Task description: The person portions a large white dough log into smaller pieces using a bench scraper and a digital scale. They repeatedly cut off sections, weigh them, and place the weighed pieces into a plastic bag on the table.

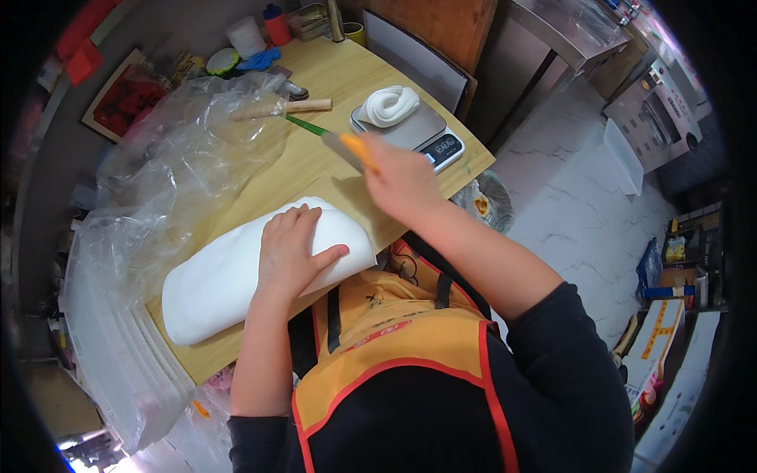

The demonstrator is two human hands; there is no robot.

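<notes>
My left hand (288, 254) rests on a large, smooth white roll, apparently dough (216, 281). Its fingers are spread across the top and the thumb points right. My right hand (405, 180) is raised above the table, gripping a blurred orange-handled tool (358, 152). Beside the handle shows a greyish blade (343, 151), and a narrow green part (306, 125) lies in line with it. I cannot tell whether these are all one tool. Just beyond that hand, a coiled white piece, apparently dough (389, 106), sits on a digital kitchen scale (446, 148).
Crumpled clear plastic sheeting (171, 171) covers the table's left side, over part of a wooden rod (310, 105). A red bottle (277, 26), a white roll (245, 36) and a blue glove (260, 58) stand or lie at the back. A lined bin (497, 198) is below the right edge.
</notes>
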